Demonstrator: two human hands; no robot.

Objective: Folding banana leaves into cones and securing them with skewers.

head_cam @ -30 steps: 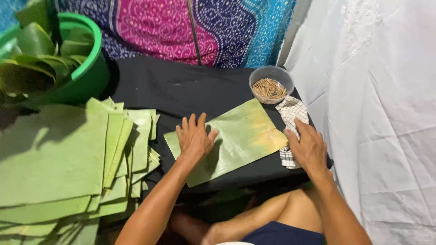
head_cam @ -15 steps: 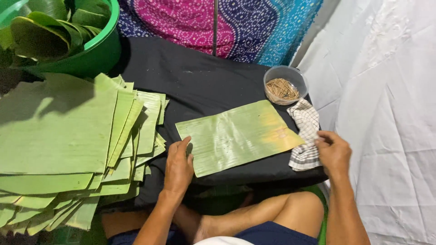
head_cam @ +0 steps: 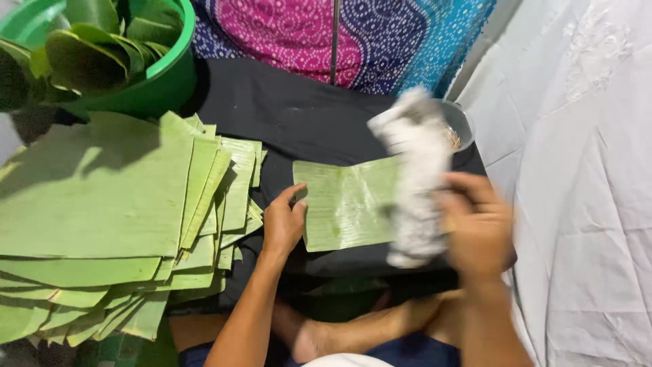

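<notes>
The left hand lies flat on the near left corner of a cut leaf, fingers stretched out and together, gripping nothing; pressing there pins the sheet so that it should not slide on the black cloth. The right hand is closed around a white rag, blurred with motion, held over the leaf's right part, the cloth hanging from the fingers so its lower end meets the surface. The leaf lies lengthwise across the cloth, its left edge just clear of the stack of leaves at the left, whose fanned corners reach near the left wrist. Behind the rag, a small bowl peeks out, close to the leaf's far right corner, so room on that side is tight. A green tub of rolled leaves sits at the far left, well apart. Open black cloth lies beyond the leaf's far edge; white fabric bounds the right.
</notes>
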